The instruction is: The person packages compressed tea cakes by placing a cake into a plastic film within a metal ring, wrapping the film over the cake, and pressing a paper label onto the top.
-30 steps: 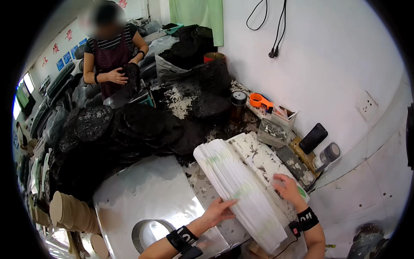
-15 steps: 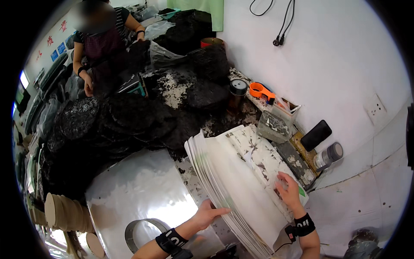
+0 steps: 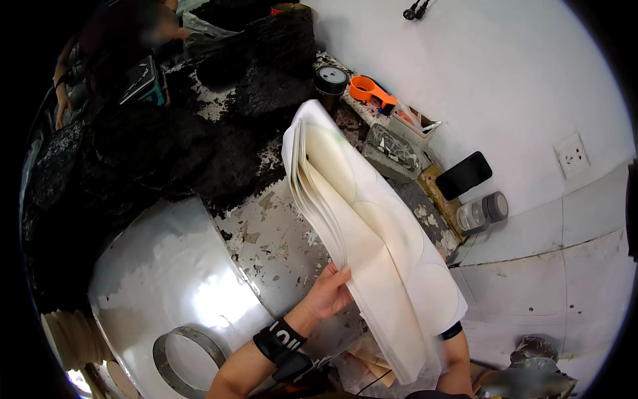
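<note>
A thick bundle of large cream-white paper sheets (image 3: 392,239), folded or curled along its length and marked with round outlines, is lifted at a tilt over the bench. My left hand (image 3: 330,292) grips its left edge, the thumb lying on top. My right forearm (image 3: 456,362) comes up under the bundle's lower right side; the sheets hide nearly all of that hand, and its grip cannot be seen. Left of my left arm, a metal ring (image 3: 188,359) stands on a shiny metal sheet (image 3: 153,259).
Dark, flaky round slabs (image 3: 153,146) are piled at the far left, near a person's hand (image 3: 63,110). Along the wall sit a dark-lidded jar (image 3: 330,80), orange tape dispenser (image 3: 372,92), grey block (image 3: 392,153), phone (image 3: 464,175) and clear bottle (image 3: 482,213). Brown discs (image 3: 76,339) stack lower left.
The paper bundle has risen off the bench and folded up, exposing the flake-strewn surface beneath. My right hand has gone from on top of the sheets to behind them. The view has shifted.
</note>
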A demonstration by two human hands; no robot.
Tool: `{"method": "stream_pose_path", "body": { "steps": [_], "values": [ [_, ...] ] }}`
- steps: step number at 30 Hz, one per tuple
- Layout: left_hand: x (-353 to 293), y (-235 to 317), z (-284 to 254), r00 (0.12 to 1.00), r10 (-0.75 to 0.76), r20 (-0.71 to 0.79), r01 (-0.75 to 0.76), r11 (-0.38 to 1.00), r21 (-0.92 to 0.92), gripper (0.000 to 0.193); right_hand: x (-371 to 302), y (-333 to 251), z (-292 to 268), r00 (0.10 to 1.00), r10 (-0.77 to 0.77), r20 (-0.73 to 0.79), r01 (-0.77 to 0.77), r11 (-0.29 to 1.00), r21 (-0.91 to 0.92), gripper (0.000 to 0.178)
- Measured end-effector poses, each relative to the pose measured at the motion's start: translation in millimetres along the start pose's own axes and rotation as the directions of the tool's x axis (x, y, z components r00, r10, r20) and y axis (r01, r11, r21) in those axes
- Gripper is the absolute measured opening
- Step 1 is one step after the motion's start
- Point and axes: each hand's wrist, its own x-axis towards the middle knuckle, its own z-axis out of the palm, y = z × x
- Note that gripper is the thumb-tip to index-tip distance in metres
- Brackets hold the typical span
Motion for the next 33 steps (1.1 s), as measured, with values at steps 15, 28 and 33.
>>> {"method": "stream_pose_path", "body": {
  "steps": [15,28,33],
  "values": [
    [-32,14,-18,0.999,0.031,-0.041,-0.024,0.986,0.168,0.120,44,-75,80,0.904,-0.254,0.345,0.375,0.857,-0.352,0.047],
    [-98,34,-43,0.794,0.324,-0.514,0.196,0.664,0.722,0.047,24,-55,121,0.791,-0.423,0.442,0.535,0.126,-0.836,0.064],
    [-128,5,-32,0.781,0.502,-0.371,0.151,0.424,0.893,0.038,29,-39,116,0.828,-0.415,0.377,0.438,0.059,-0.897,0.062]
  ]
}}
